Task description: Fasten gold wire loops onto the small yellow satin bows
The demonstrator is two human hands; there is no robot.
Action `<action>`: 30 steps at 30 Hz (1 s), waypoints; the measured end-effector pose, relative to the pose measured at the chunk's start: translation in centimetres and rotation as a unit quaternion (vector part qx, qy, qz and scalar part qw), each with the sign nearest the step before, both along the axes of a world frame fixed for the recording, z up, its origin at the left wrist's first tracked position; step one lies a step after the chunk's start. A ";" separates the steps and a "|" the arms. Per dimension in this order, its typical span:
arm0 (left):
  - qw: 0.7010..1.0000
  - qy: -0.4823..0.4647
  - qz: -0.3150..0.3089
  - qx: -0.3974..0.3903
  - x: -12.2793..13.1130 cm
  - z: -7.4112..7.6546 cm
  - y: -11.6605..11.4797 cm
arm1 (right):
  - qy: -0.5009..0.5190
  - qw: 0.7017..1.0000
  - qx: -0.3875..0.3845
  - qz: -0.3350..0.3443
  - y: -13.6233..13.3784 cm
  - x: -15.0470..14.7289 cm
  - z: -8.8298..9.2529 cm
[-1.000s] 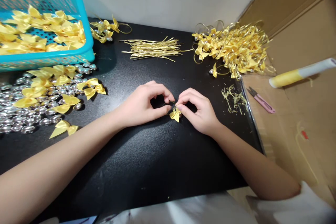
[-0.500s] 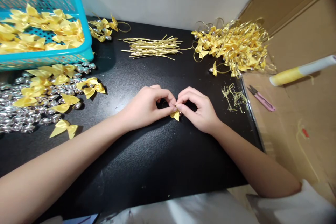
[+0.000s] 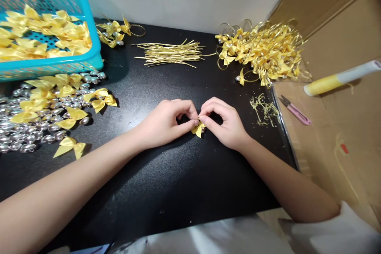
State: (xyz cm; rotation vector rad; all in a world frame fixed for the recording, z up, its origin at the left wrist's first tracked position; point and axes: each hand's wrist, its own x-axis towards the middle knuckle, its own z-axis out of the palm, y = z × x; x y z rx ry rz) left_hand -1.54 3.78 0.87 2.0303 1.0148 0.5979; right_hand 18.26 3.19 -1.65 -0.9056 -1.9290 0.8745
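Note:
Over the middle of the black table, my left hand [image 3: 171, 121] and my right hand [image 3: 224, 123] meet fingertip to fingertip, both pinched closed. A small yellow ribbon bow [image 3: 197, 131] pokes out below the fingertips, nearest the left thumb. Beside it a silver bead [image 3: 204, 129] partly shows under my right thumb. A thin bit of gold cord appears between the two pinches; most of it is hidden by the fingers.
Gold cord lengths [image 3: 172, 53] lie behind my hands. Looped bows [image 3: 264, 51] are heaped back right, near cord scraps [image 3: 263, 109] and pink thread snips [image 3: 296, 112]. At left are a turquoise basket [image 3: 97, 53] of bows, silver beads [image 3: 28, 133] and loose bows [image 3: 70, 147].
The whole view has shifted slightly. Both hands keep their pinch at the same spot, and a little more of the bow and bead shows beneath the fingertips.

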 end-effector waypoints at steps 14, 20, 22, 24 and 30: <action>0.998 -0.055 -0.005 -0.039 0.2 -0.6 -0.4 | -0.004 1.000 -0.005 -0.002 0.0 -0.1 0.1; 0.996 -0.071 -0.004 -0.050 0.6 -0.8 -0.9 | 0.002 1.000 -0.003 0.002 -0.1 0.0 0.0; 0.996 -0.072 -0.006 -0.052 0.8 -0.8 -1.1 | 0.002 1.000 -0.007 0.005 0.0 0.0 0.0; 0.996 -0.069 -0.005 -0.049 0.9 -0.8 -1.2 | 0.003 1.000 -0.007 0.008 0.0 -0.1 -0.1; 0.996 -0.072 -0.017 -0.048 1.1 -0.8 -1.5 | -0.004 1.000 -0.001 0.013 0.0 0.0 0.0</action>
